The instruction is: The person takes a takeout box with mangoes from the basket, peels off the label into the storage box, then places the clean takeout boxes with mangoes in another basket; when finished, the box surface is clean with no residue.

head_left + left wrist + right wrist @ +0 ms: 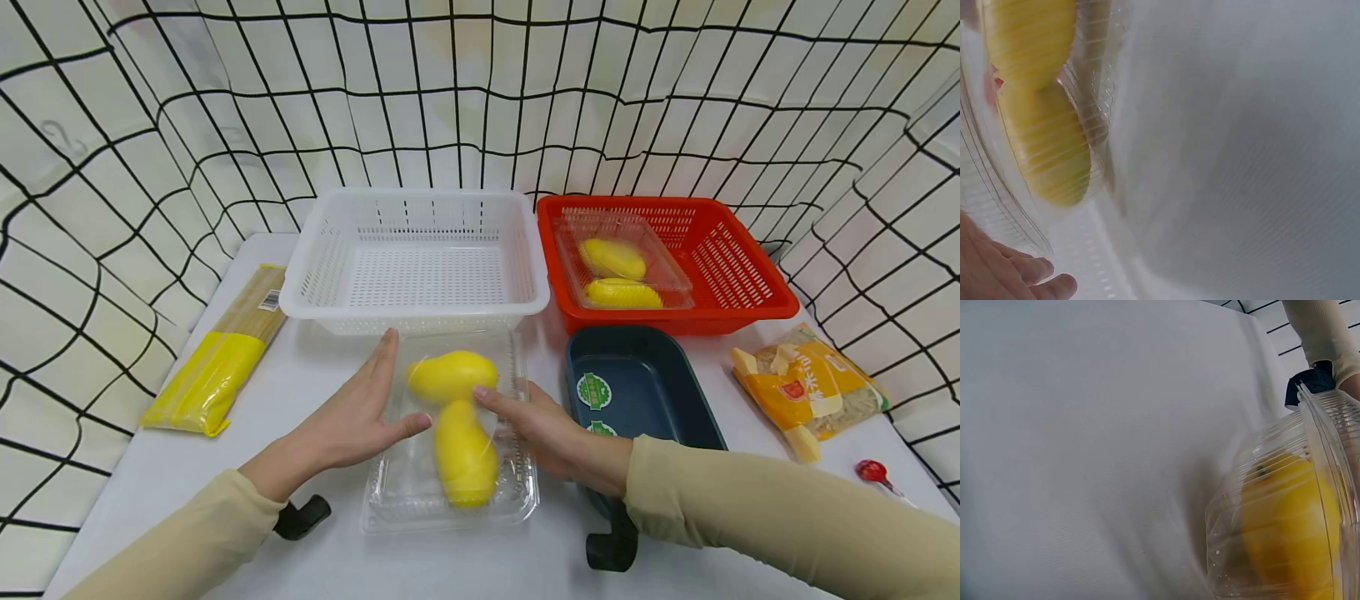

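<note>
A clear plastic clamshell box (pixel 408 492) lies before me, closed over two yellow mangoes, one crosswise (pixel 452 377) and one lengthwise (pixel 467 457). My right hand (pixel 558 437) grips the box's right side, thumb on the lid and the other fingers hidden behind the edge. Along the opposite side, my left hand (pixel 348 425) has straight fingers near the edge, its thumb reaching over the lid. The left wrist view catches the left hand's fingertips (pixel 1044 281) close to the box's rim. Ribbed clear walls surround a mango (pixel 1291 525) in the right wrist view.
Behind the box stands a white basket (pixel 416 321). A red basket (pixel 750 250) at right holds another clear box (pixel 667 283) with two mangoes. Nearby are a dark blue tray (pixel 652 387), an orange-yellow food bag (pixel 813 387), a red lollipop (pixel 872 471) and a yellow noodle pack (pixel 217 367).
</note>
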### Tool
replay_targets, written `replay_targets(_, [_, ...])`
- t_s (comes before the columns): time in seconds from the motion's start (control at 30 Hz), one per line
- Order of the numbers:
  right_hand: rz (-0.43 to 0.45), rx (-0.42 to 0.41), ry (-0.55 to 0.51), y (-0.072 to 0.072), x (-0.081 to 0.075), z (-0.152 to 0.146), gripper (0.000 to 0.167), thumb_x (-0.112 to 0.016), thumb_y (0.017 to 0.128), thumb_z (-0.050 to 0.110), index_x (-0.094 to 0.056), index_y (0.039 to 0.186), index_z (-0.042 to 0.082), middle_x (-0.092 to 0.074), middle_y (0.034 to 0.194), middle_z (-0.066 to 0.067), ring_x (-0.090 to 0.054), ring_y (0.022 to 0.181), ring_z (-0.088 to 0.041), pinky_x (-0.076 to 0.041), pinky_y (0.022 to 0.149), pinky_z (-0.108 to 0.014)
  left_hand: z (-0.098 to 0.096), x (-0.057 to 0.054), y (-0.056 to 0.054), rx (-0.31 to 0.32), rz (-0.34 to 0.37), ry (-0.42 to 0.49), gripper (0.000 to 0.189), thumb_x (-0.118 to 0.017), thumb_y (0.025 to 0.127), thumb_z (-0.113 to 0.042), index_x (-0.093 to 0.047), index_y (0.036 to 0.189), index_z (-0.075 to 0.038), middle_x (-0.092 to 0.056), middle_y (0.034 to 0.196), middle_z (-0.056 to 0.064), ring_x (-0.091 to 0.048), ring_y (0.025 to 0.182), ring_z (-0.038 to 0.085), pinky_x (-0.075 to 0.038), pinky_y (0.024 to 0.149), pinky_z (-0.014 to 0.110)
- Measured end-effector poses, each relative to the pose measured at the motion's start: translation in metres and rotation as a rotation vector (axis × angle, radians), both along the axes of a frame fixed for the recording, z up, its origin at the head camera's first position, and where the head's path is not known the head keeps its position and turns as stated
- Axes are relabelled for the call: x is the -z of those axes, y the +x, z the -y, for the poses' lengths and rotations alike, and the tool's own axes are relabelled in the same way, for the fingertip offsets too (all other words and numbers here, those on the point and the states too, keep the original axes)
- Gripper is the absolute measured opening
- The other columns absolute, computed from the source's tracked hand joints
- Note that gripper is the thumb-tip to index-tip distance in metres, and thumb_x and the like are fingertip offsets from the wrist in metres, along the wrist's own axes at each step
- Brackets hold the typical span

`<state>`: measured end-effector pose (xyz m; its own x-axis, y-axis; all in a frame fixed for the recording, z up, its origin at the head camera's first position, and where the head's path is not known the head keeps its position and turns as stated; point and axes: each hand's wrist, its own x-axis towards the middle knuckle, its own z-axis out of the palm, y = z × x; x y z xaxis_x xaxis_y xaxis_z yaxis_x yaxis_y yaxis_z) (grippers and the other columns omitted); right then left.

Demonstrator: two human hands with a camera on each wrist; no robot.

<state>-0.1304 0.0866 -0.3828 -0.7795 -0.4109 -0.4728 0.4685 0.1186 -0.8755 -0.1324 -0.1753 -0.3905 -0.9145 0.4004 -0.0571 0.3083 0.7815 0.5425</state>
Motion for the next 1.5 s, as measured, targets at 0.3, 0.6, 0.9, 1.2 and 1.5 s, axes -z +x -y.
replay_targets(0.3, [-0.008,0.053,0.023,0.004,-0.004,-0.008,0.055,-0.060,0.102,0.038,-0.040,0.144,0.009,-0.050,0.140,-0.014,-0.046,0.131,-0.034,-0.040,0.114,-0.057,0.028,-0.015,-0.028,-0.103,-0.482,0.024,0.081,-0.059,0.097,-0.056,-0.042,0.149,0.004,-0.048,0.142,0.027,-0.045,0.131,0.045,-0.038,0.110,0.061])
replay_targets(0.6, [0.008,0.052,0.011,0.005,-0.002,-0.010,0.060,-0.059,0.102,0.038,-0.034,0.149,0.010,-0.047,0.144,-0.015,-0.047,0.132,-0.036,-0.039,0.116,-0.061,0.073,-0.035,-0.089,-0.247,-0.334,-0.259,0.103,-0.059,0.094,-0.058,-0.019,0.155,0.015,-0.022,0.157,0.040,-0.022,0.145,0.056,-0.022,0.120,0.065])
replay_targets(0.9, [0.015,0.075,0.046,0.008,-0.008,-0.013,0.070,-0.059,0.102,0.041,-0.026,0.154,0.007,-0.042,0.149,-0.019,-0.047,0.132,-0.041,-0.040,0.113,-0.064,0.091,-0.039,-0.111,-0.260,-0.024,-0.330,0.135,-0.051,0.086,-0.082,0.012,0.155,0.015,0.013,0.164,0.038,0.005,0.152,0.059,-0.007,0.122,0.071])
replay_targets(1.2, [-0.006,-0.022,0.073,0.004,-0.037,-0.033,0.072,-0.053,0.103,0.038,-0.019,0.158,0.008,-0.034,0.154,-0.024,-0.041,0.139,-0.051,-0.039,0.113,-0.066,0.090,-0.040,-0.116,-0.252,0.031,-0.344,0.139,-0.051,0.083,-0.086,0.015,0.155,0.014,0.011,0.163,0.040,0.005,0.151,0.060,-0.005,0.122,0.071])
replay_targets(1.5, [-0.106,-0.016,0.007,-0.005,-0.088,-0.080,0.063,-0.052,0.103,0.047,-0.027,0.154,0.020,-0.051,0.139,-0.008,-0.052,0.127,-0.028,-0.053,0.104,-0.049,0.094,-0.041,-0.117,-0.238,-0.011,-0.354,0.138,-0.053,0.084,-0.083,0.010,0.154,0.018,0.003,0.162,0.043,-0.003,0.149,0.063,-0.011,0.121,0.071])
